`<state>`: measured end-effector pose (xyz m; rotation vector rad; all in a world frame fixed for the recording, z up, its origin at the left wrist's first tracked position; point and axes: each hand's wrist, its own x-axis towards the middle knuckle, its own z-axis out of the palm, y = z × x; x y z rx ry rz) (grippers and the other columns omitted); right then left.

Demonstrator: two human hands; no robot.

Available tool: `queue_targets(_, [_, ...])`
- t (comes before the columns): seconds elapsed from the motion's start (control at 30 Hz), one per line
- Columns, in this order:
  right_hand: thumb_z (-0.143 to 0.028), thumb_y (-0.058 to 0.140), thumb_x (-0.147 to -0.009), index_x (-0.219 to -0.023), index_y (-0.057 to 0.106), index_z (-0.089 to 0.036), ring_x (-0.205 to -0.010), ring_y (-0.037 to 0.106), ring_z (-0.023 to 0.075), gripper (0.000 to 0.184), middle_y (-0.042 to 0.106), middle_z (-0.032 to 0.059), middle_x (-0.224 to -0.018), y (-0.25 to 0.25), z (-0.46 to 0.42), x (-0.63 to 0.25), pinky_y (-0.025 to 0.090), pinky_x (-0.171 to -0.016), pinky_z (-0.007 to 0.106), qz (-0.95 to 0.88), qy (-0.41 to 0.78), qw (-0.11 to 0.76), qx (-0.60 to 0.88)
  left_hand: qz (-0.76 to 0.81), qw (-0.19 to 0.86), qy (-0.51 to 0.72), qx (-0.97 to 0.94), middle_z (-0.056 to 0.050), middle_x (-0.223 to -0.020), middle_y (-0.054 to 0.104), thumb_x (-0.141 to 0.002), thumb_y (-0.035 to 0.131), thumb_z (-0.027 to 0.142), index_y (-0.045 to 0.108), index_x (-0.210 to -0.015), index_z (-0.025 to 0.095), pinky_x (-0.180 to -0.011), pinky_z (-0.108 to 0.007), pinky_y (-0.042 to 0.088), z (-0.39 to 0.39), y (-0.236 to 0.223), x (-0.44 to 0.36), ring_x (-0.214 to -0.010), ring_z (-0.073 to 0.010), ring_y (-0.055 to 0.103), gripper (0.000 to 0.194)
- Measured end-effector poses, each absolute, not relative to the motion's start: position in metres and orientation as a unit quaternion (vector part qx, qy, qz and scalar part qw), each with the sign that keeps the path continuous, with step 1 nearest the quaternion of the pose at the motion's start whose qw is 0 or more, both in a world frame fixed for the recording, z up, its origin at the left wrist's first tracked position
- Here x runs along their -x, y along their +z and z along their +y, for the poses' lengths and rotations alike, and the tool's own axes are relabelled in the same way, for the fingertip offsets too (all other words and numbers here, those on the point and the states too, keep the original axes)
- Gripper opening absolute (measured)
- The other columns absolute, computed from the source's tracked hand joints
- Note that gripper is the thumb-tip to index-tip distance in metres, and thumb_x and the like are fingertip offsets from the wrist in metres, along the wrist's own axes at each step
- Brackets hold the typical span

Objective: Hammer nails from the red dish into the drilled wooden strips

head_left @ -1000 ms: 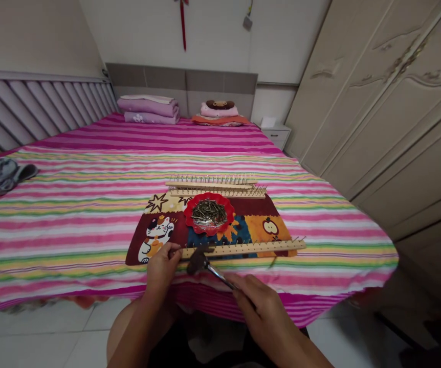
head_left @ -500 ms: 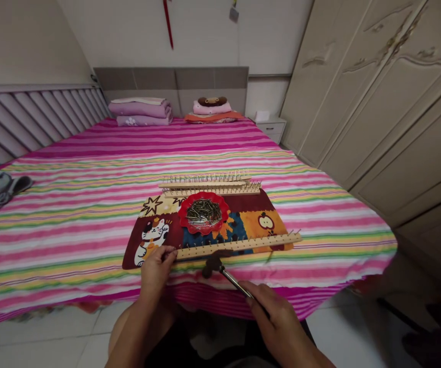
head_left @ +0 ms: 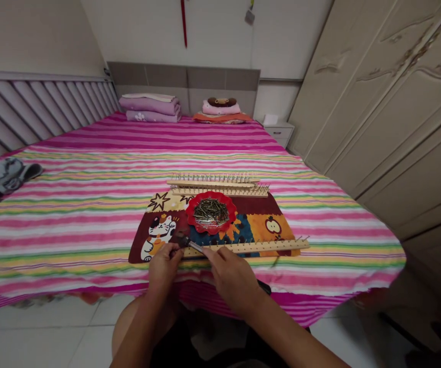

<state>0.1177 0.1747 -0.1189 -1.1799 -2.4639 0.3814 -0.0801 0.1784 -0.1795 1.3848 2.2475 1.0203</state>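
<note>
My right hand is wrapped round the handle of a hammer. The blurred hammer head hovers just above my left fingertips. My left hand is closed in a pinch at the left end of a wooden strip; whatever is between the fingertips is hidden. Along the strip stand several nails, some leaning at its right end. Just behind it, a red scalloped bowl holds a heap of loose nails. Strip and bowl rest on a patterned mat with a cat picture.
More nail-studded wooden strips lie behind the bowl, points or heads upward. All this is on a bed with a striped sheet. Grey clothing lies at left, folded bedding by the headboard. A wardrobe stands at right.
My right hand has brought the hammer up and left, from in front of the strip to above its left end. My left hand keeps its pinch there. The view has shifted slightly.
</note>
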Motion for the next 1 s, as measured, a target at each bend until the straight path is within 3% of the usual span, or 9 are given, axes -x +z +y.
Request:
queue_targets(0.13, [-0.009, 0.043, -0.092, -0.132, 0.052, -0.019, -0.083, 0.063, 0.0222, 0.042, 0.065, 0.0099, -0.093, -0.114, 0.162, -0.132, 0.055, -0.072, 0.034, -0.872, 0.149, 0.205, 0.418, 0.784, 0.16, 0.356, -0.483, 0.0, -0.068, 0.062, -0.068, 0.054, 0.031, 0.06, -0.064, 0.022, -0.064, -0.025, 0.041, 0.179, -0.176, 0.079, -0.065, -0.0155, 0.056, 0.011])
queue_targets(0.27, [-0.012, 0.038, -0.094, -0.129, 0.053, -0.024, -0.087, 0.065, 0.0192, 0.04, 0.065, 0.0077, -0.096, -0.12, 0.139, -0.163, 0.055, -0.075, 0.032, -0.833, 0.251, 0.293, 0.396, 0.779, 0.182, 0.362, -0.478, -0.001, -0.071, 0.065, -0.067, 0.053, 0.035, 0.063, -0.069, 0.023, -0.066, -0.027, 0.043, 0.179, -0.177, 0.08, -0.068, -0.017, 0.058, 0.016])
queue_targets(0.4, [-0.007, 0.041, -0.09, -0.131, 0.05, -0.031, -0.091, 0.066, 0.017, 0.049, 0.068, 0.0041, -0.104, -0.144, 0.117, -0.199, 0.056, -0.075, 0.026, -0.809, 0.296, 0.313, 0.399, 0.781, 0.201, 0.354, -0.474, 0.0, -0.068, 0.064, -0.066, 0.055, 0.038, 0.066, -0.078, 0.022, -0.064, -0.028, 0.045, 0.178, -0.173, 0.084, -0.065, -0.0184, 0.059, 0.023])
queue_targets(0.57, [-0.01, 0.045, -0.088, -0.129, 0.055, -0.029, -0.088, 0.069, 0.0187, 0.046, 0.072, 0.0052, -0.099, -0.175, 0.101, -0.234, 0.057, -0.073, 0.026, -0.792, 0.281, 0.303, 0.449, 0.774, 0.09, 0.361, -0.512, -0.003, -0.086, 0.069, -0.073, 0.05, 0.034, 0.066, -0.087, 0.023, -0.074, -0.028, 0.047, 0.195, -0.141, 0.078, -0.077, -0.0188, 0.062, 0.024])
queue_targets(0.7, [-0.013, 0.044, -0.089, -0.122, 0.061, -0.022, -0.089, 0.07, 0.0201, 0.038, 0.073, 0.0088, -0.095, -0.187, 0.099, -0.245, 0.058, -0.073, 0.027, -0.778, 0.288, 0.295, 0.474, 0.728, 0.024, 0.23, -0.646, -0.007, -0.088, 0.069, -0.077, 0.05, 0.028, 0.069, -0.081, 0.022, -0.082, -0.029, 0.044, 0.236, -0.119, 0.063, -0.088, -0.0213, 0.061, 0.021])
queue_targets(0.83, [-0.012, 0.045, -0.088, -0.123, 0.06, -0.025, -0.083, 0.071, 0.0189, 0.04, 0.073, 0.0067, -0.091, -0.194, 0.098, -0.247, 0.059, -0.07, 0.025, -0.78, 0.273, 0.318, 0.466, 0.749, 0.034, 0.061, -0.659, -0.012, -0.086, 0.07, -0.071, 0.057, 0.026, 0.07, -0.071, 0.02, -0.08, -0.034, 0.045, 0.277, -0.12, 0.046, -0.091, -0.027, 0.062, 0.014])
queue_targets(1.0, [-0.012, 0.049, -0.088, -0.125, 0.058, -0.031, -0.089, 0.071, 0.0179, 0.043, 0.074, 0.0038, -0.101, -0.193, 0.099, -0.248, 0.058, -0.074, 0.023, -0.77, 0.27, 0.335, 0.472, 0.782, 0.079, 0.035, -0.617, -0.019, -0.077, 0.07, -0.055, 0.064, 0.015, 0.063, -0.051, 0.017, -0.075, -0.041, 0.046, 0.305, -0.13, 0.029, -0.085, -0.0335, 0.065, 0.005])
